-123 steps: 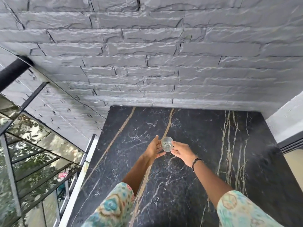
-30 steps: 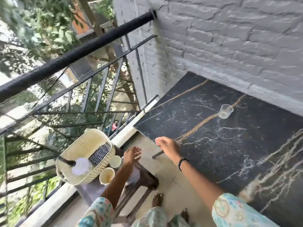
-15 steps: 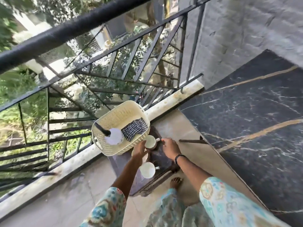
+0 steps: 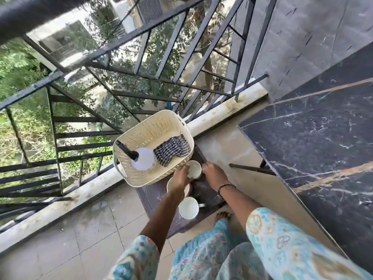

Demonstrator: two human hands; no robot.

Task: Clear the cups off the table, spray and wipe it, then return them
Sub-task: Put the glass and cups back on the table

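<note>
Three white cups stand on a dark stool beside the black marble table. My left hand reaches over the middle cup, which it mostly hides, and its fingers curl onto the rim of the far cup. My right hand closes in on that same cup from the right, fingertips curled at its side. The near cup stands free. Behind them, a cream basket holds a white spray bottle with a black nozzle and a checked cloth.
A black metal railing runs along the balcony's left side above a low stone kerb. The tiled floor lies between stool and kerb. A bare foot stands by the stool. A dark table leg bar juts out near my right hand.
The view has turned from the table, where a glass cup was set down, to the stool. Both hands came down and now close on the far white cup.
</note>
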